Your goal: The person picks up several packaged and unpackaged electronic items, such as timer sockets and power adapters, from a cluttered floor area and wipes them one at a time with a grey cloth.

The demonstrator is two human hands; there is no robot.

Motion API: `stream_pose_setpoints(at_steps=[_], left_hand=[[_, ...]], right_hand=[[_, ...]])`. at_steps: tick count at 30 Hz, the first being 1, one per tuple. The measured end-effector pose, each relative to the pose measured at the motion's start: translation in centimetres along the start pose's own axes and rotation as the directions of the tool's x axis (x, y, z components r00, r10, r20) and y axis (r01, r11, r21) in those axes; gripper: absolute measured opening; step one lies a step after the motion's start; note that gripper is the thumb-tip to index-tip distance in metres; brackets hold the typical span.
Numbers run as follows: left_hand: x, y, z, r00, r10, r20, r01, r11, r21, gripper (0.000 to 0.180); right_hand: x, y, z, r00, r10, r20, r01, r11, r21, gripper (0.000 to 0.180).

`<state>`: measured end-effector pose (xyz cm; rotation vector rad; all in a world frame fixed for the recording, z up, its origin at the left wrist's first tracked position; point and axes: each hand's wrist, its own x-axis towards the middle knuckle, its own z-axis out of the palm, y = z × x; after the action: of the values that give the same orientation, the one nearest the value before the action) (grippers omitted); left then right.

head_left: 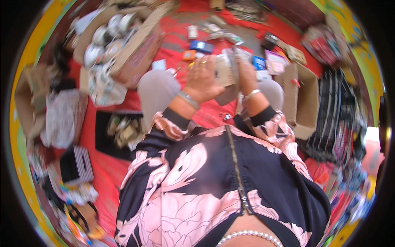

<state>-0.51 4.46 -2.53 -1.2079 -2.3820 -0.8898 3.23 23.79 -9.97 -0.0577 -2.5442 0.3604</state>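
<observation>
My left hand (201,78) and my right hand (247,74) are raised together in front of me over my knees. Between them they grip a small pale boxy object (225,70); the picture is blurred, so its kind is unclear. The left hand wears a ring and a bracelet, the right wrist a light bracelet. Both forearms come out of black and pink flowered sleeves.
I sit on a red floor covering (173,49) strewn with small packets and boxes. An open cardboard box (302,103) stands at my right. A larger cardboard box with round silvery items (107,37) lies at the upper left. A dark tray (119,129) is at my left.
</observation>
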Motion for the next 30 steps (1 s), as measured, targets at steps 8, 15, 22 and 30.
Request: stream_pose_setpoints(at_steps=[8,15,22,30], left_hand=[[-9.6,-8.8,-15.7,0.734,-0.416,-0.536,0.419,0.899,-0.124,0.074],[-37.0,-17.6,-17.4,-0.269,-0.963,-0.006,0.383,-0.101,-0.918,0.039],[-47.4,-18.8,-7.7,-0.501,-0.795,0.343,0.195,-0.490,-0.850,0.049],[-50.8,-24.1,-4.7,-0.455,-0.859,0.236,0.286,-0.392,-0.874,0.059]], right_hand=[[1.0,2.7,-1.6,0.619,0.563,0.547,-0.411,-0.361,0.837,0.028],[0.3,0.7,-1.6,0.591,0.481,0.648,-0.555,-0.340,0.759,0.024],[-0.3,1.0,-0.5,0.564,0.493,0.662,-0.638,-0.248,0.729,0.023],[0.8,-0.3,-2.1,0.459,0.614,0.642,-0.681,-0.221,0.698,0.029]])
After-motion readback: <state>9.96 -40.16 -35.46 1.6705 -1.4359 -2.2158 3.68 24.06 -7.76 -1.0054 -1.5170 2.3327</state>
